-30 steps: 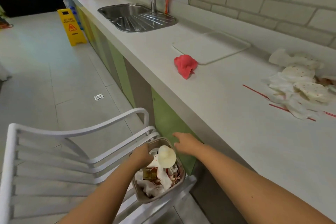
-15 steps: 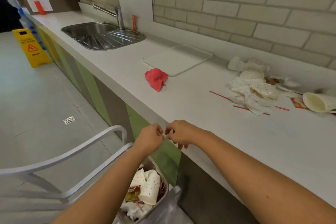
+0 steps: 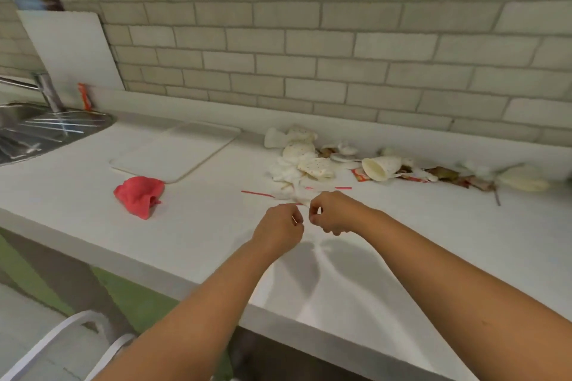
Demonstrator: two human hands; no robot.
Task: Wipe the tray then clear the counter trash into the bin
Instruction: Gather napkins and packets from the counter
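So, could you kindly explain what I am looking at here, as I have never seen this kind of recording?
There is no machine: a person works with two bare hands, and the camera sits on their head, looking forward and down. The left hand and right hand hover close together above the white counter, fingers curled; whether they pinch anything is too small to tell. On the counter lie a white tray, a crumpled red cloth beside it, and, along the brick wall, trash: crushed paper cups, napkins, sachets and thin red sticks. A steel sink is at far left.
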